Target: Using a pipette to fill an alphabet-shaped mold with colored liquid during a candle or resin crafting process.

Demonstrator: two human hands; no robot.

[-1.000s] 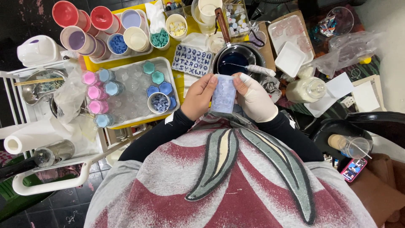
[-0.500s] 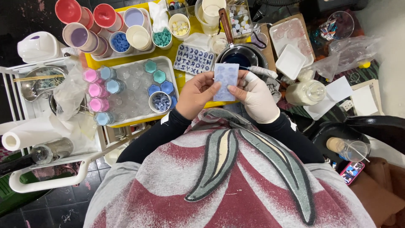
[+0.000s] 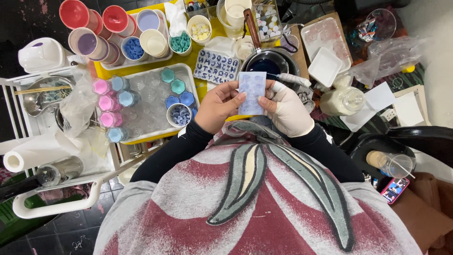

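both hands grip small pale blue mold sheet (image 3: 252, 92) upright above lap: left hand (image 3: 218, 107) bare, fingers closed on its left edge; right hand (image 3: 287, 107) gloved, fingers pinching right edge. dark pot (image 3: 270, 63) w/ blue liquid just behind; clear tray (image 3: 155, 101) to left.

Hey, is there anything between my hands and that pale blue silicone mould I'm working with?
Nothing visible. The left hand and the gloved right hand both grip the pale blue silicone mould directly, one on each side edge.
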